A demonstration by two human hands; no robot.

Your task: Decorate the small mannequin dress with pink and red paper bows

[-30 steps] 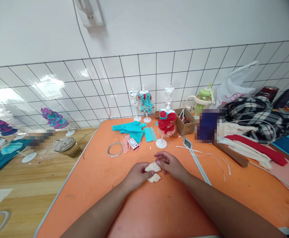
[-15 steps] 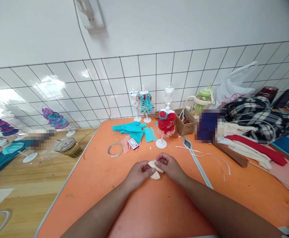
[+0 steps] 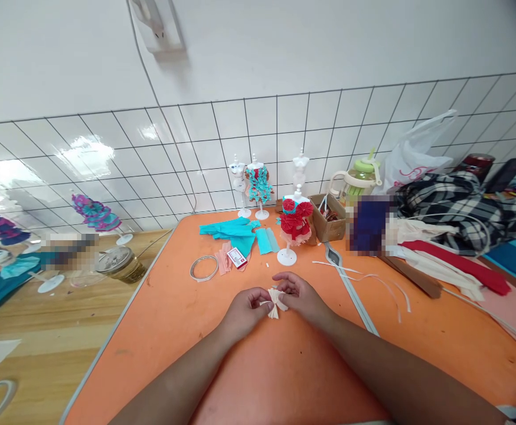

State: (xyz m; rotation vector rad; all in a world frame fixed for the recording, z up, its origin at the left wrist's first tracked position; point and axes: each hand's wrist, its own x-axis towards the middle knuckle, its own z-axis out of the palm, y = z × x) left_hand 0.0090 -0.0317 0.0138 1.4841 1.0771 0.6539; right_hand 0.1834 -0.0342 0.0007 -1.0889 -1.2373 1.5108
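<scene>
Both my hands meet over the middle of the orange table [image 3: 173, 330]. My left hand [image 3: 244, 310] and my right hand [image 3: 300, 295] pinch a small cream pleated paper piece [image 3: 274, 305], gathered at its middle like a bow. The fingers of both hands are closed on it. Just beyond stands a small white mannequin with a red and teal paper dress [image 3: 294, 227]. Teal paper pieces [image 3: 235, 231] lie to its left.
A tape ring [image 3: 203, 268], a small red-and-white box [image 3: 237, 258] and white paper strips [image 3: 373, 280] lie on the table. A cardboard box [image 3: 329, 217], more dress mannequins [image 3: 258, 183], a green-lidded jug [image 3: 359, 177], plaid cloth [image 3: 453, 203] and a glass jar [image 3: 118, 262] stand around.
The cream paper piece has been squeezed narrower, from a spread fan into a bow shape, and my hands have drawn a little closer together.
</scene>
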